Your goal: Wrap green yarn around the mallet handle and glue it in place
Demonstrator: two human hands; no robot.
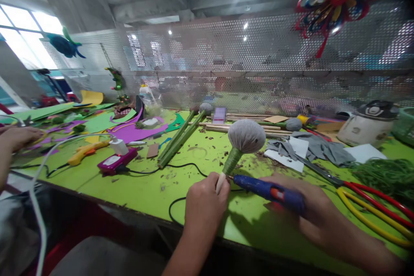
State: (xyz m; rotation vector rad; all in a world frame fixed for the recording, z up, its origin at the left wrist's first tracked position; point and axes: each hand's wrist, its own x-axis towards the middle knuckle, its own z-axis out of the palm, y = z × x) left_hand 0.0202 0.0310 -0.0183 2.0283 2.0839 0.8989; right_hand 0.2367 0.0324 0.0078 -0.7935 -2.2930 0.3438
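Observation:
My left hand point(207, 198) is closed round the bare lower part of a wooden stick point(220, 182). At the stick's top sits a round head covered in grey cloth point(246, 136), and green yarn point(232, 161) is wound below it. My right hand point(300, 207) grips a blue hot glue gun point(268, 190). Its nozzle points left and meets the stick just under the wound yarn, close to my left fingers. Two finished-looking green stems with round heads point(184, 138) lie farther back on the table.
Large scissors with red and yellow handles point(371, 211) lie at the right, beside green yarn point(386, 177) and grey cloth scraps point(326, 146). A magenta power strip point(117, 161) and a yellow glue gun point(87, 153) are on the left. Another person's hand point(21, 138) shows at the far left.

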